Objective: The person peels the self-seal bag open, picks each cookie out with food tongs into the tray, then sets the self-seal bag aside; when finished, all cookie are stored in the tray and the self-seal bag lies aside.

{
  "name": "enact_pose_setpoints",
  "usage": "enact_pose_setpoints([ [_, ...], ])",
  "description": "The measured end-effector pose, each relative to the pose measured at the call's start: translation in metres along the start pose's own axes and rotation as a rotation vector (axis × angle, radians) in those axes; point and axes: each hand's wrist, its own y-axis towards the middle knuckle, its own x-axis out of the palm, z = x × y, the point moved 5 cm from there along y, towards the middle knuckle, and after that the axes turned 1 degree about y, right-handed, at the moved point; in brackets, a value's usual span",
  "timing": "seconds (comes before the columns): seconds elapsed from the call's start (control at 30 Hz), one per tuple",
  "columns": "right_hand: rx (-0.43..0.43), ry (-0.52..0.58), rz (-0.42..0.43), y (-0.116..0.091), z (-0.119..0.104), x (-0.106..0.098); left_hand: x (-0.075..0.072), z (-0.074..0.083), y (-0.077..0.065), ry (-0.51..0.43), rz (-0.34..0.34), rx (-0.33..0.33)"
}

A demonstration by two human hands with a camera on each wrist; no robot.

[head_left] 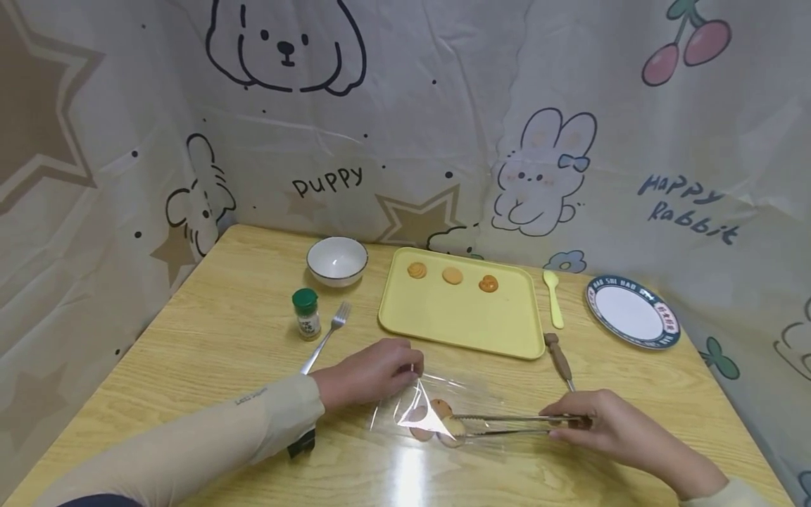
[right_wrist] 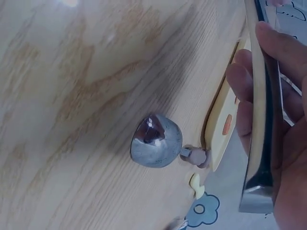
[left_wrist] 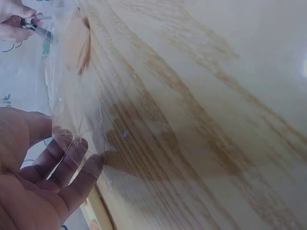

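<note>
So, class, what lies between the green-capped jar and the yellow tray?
A metal fork lies between the jar and the tray, as the head view shows.

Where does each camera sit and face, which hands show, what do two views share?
Head: worn there, facing forward and down at the table; left hand and right hand show.
Left wrist: worn there, facing table and bag; both hands show.
Right wrist: worn there, facing table and tongs; right hand shows.
Head and left wrist share the bag.
</note>
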Motion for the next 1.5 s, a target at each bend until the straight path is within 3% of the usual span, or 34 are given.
enact_pose_setpoints([
  [0.3,0.034,-0.062,-0.006,-0.003,0.002,0.002,0.001,-0.001,0.0,0.015,0.006,0.006],
  [0.87,-0.042,-0.08,0.087,-0.005,0.001,-0.005,0.001,-0.001,0.0,0.003,-0.004,0.011],
  [1.17,0.054,-0.019,0.093,-0.023,0.012,-0.02,0.0,0.0,-0.001,0.006,0.002,0.019],
  [1.3,0.158,0.011,0.087,-0.039,0.021,-0.031,0.0,0.001,-0.001,0.006,-0.003,0.014],
  [1.5,0.271,-0.06,0.121,-0.057,0.038,-0.055,-0.001,0.001,-0.001,0.01,-0.012,-0.011],
])
